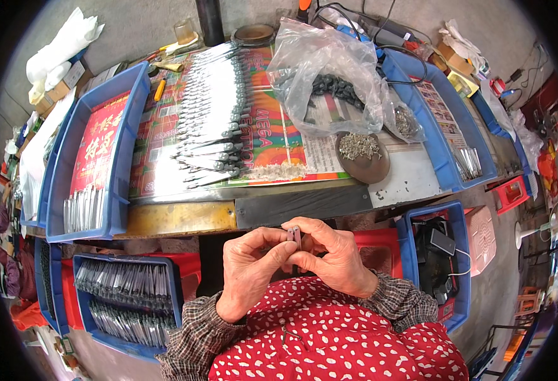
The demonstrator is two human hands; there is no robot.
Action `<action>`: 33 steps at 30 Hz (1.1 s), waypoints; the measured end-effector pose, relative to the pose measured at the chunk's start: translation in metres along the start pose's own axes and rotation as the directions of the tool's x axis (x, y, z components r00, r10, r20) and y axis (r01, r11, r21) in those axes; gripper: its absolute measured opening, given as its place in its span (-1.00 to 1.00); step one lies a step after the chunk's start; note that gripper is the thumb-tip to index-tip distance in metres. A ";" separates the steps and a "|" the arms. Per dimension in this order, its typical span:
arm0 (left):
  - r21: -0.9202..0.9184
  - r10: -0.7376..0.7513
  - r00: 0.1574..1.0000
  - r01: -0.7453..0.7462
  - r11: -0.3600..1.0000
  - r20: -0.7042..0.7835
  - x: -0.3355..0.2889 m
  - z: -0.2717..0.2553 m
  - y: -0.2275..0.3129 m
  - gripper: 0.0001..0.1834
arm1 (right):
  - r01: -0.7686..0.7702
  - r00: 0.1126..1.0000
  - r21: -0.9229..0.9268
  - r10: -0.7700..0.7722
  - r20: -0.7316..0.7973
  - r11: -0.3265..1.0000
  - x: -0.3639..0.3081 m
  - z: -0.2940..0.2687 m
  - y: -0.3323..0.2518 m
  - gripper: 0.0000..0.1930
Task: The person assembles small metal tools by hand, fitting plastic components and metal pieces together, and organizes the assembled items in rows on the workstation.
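The left hand [251,263] and the right hand [337,255] are pinching 1 small dark piece [294,235] between the red apron [336,317] and the table [406,189], where many shiny sticks [212,120] are lying and tiny bits [359,146] are sitting in 1 brown dish [365,172].

Worktop's [183,217] got a row of parts [210,114] left of a plastic bag [330,57], left tray [119,206] and right tray [436,149] flanking both. Dish [365,171] sits just before the bag. Left hand [250,260], right hand [330,257] are this side, small part [293,235] between them.
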State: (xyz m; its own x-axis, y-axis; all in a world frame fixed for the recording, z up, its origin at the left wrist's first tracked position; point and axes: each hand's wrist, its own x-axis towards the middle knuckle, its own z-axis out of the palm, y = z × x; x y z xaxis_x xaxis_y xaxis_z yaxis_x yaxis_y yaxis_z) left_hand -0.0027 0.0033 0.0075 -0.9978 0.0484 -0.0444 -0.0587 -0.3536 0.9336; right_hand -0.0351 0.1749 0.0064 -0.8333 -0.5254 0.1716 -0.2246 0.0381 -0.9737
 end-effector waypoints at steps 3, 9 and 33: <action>-0.001 -0.007 0.999 0.007 1.000 -0.048 0.001 0.005 0.000 -0.91 | -0.002 1.000 -0.003 0.002 -0.010 1.000 0.000 0.000 0.001 -0.49; -0.042 -0.004 1.000 0.004 0.999 -0.007 0.001 0.001 -0.005 -0.86 | -0.011 1.000 0.012 0.012 -0.015 1.000 -0.001 0.000 0.002 -0.50; 0.103 -0.315 0.919 0.299 0.949 0.235 0.005 -0.015 0.007 -0.88 | -0.009 0.968 0.017 0.004 0.252 1.000 0.014 -0.036 -0.010 -0.83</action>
State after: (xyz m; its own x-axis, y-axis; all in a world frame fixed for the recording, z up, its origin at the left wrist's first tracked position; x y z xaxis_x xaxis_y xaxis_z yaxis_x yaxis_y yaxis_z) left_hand -0.0081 -0.0125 0.0083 -0.8921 0.3756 -0.2512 -0.3508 -0.2252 0.9090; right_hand -0.0629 0.1981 0.0237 -0.6801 -0.7226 0.1240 -0.2081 0.0281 -0.9777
